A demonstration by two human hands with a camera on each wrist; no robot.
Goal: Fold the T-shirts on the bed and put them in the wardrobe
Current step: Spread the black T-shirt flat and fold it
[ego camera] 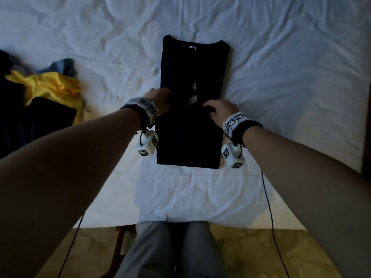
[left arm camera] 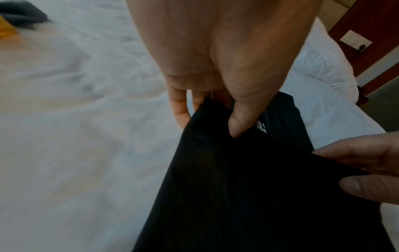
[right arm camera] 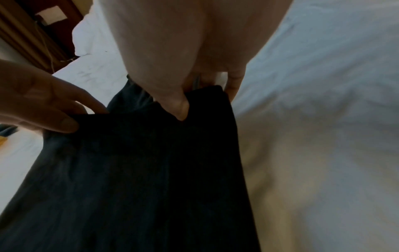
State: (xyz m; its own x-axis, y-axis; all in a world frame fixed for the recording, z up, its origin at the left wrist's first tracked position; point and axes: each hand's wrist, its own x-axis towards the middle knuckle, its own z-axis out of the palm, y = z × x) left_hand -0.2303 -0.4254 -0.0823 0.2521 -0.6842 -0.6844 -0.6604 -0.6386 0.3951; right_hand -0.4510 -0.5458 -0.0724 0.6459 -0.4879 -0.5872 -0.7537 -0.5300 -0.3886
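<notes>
Hands meet at the middle of the black T-shirt (ego camera: 190, 81), which lies in a long narrow strip on the white bed (ego camera: 281, 67). Your left hand (ego camera: 160, 99) pinches its left edge, thumb on top; your right hand (ego camera: 220, 110) pinches the right edge likewise. Unfolded clothes (ego camera: 52, 87) sit heaped well to your left.
</notes>
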